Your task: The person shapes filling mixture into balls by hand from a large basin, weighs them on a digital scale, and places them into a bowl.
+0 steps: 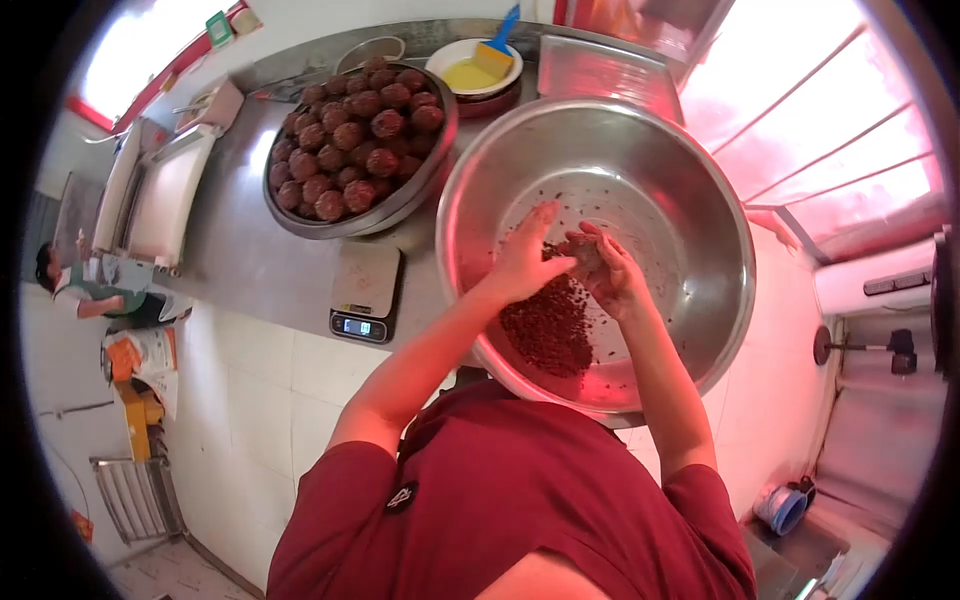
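A large steel basin (pixel 700 330) stands in front of me, with a heap of dark red-brown crumbly bits (pixel 550 335) in its near left part. Over that heap, inside the rim, is my left hand (pixel 528 258), fingers stretched out and thumb apart. Facing it is my right hand (pixel 608 275), palm turned inward, fingers loosely bent, with dark residue on them. No formed piece shows between the hands. To the left, a steel bowl (pixel 300 228) is piled high with round dark brown balls (pixel 350 135).
A digital scale (pixel 367 285) sits at the counter's front edge. Behind the basin are a white bowl (pixel 440 60) of yellow liquid, a blue-handled brush (pixel 497 50) and a clear tray (pixel 610 75). Another person (pixel 90 295) is at far left.
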A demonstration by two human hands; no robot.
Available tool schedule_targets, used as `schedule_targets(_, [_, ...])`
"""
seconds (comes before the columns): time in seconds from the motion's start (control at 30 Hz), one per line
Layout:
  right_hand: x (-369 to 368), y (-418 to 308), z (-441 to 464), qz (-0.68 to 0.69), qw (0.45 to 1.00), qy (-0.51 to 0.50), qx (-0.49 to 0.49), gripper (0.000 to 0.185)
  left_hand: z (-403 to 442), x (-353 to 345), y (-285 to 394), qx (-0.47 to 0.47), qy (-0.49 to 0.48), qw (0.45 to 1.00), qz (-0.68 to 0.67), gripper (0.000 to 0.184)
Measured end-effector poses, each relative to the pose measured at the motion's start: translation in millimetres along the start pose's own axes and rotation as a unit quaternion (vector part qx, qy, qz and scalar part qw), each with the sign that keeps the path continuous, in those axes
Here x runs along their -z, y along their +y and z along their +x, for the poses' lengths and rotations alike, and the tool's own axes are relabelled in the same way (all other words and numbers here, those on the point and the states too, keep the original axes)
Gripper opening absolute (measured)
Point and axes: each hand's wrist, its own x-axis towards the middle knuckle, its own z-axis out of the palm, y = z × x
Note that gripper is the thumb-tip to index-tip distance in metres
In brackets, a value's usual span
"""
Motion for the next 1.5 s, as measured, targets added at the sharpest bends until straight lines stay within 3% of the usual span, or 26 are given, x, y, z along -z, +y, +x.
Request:
schedule_targets(0.03, [0, -2, -2, 0.07, 0.997, 0.024, -0.029, 0.047, -1, 1, 0, -0.022, 0.007, 0.998, 0.059, 0.086])
schedule_targets(0.23, [14, 13, 6, 0.048, 0.998, -0.038, -0.009, 0.046, -9, -4, 15, -0.055, -0.106, 0.978, 0.173, 0.09])
schedule_targets(0.33, [13, 10, 2, 0.025, 0.998, 0.044, -0.043, 0.042, -13, -4, 16, -0.094, -0.102, 0.967, 0.214, 0.088])
schedule_targets(0.43, [0, 12, -1, 0.023, 0.995, 0.077, -0.065, 0.04, -12, -4, 8, -0.12, -0.11, 0.97, 0.18, 0.085])
schedule_targets(0.53, [-4, 20, 1, 0.008, 0.998, 0.012, -0.058, 0.044, -13, 6, 11, -0.149, -0.102, 0.975, 0.127, 0.08])
schedule_targets(0.57, [-3, 19, 1, -0.056, 0.992, 0.066, -0.092, 0.048, -18, 11, 19, -0.117, -0.085, 0.984, 0.104, 0.072])
schedule_targets(0.67, [-33, 6, -8, 0.001, 0.991, 0.01, -0.135, 0.053, -32, 31, 22, -0.052, -0.036, 0.998, 0.012, 0.063])
schedule_targets(0.77, [-16, 9, 2, -0.003, 0.994, 0.039, -0.101, 0.053, -72, 87, 20, -0.025, 0.099, 0.994, -0.022, 0.054])
schedule_targets(0.83, [5, 11, 7, 0.016, 0.992, 0.09, -0.089, 0.05, -111, 133, 6, 0.017, 0.183, 0.981, 0.069, 0.053])
schedule_targets(0.9, [18, 13, 5, -0.003, 0.99, 0.107, -0.096, 0.05, -147, 164, -29, 0.136, 0.238, 0.953, 0.131, 0.053])
schedule_targets(1.07, [31, 25, 14, -0.069, 0.985, 0.113, -0.108, 0.05, -182, 177, -149, 0.21, 0.242, 0.905, 0.281, 0.061])
schedule_targets(1.2, [47, 30, 15, -0.106, 0.978, 0.127, -0.129, 0.05, -185, 177, -144, 0.214, 0.231, 0.881, 0.354, 0.076])
schedule_targets(1.27, [48, 32, 12, -0.154, 0.97, 0.149, -0.118, 0.049, -193, 186, -150, 0.231, 0.223, 0.894, 0.313, 0.081])
schedule_targets(1.37, [46, 28, 10, -0.416, 0.879, 0.171, -0.154, 0.048, -212, 205, -154, 0.234, 0.238, 0.898, 0.286, 0.085])
schedule_targets(1.47, [41, 33, 6, -0.707, 0.638, 0.129, -0.276, 0.049, -222, 226, -146, 0.239, 0.266, 0.907, 0.221, 0.08])
schedule_targets(1.5, [116, 67, 10, -0.742, 0.648, 0.099, -0.141, 0.052, -225, 231, -144, 0.243, 0.276, 0.911, 0.187, 0.079])
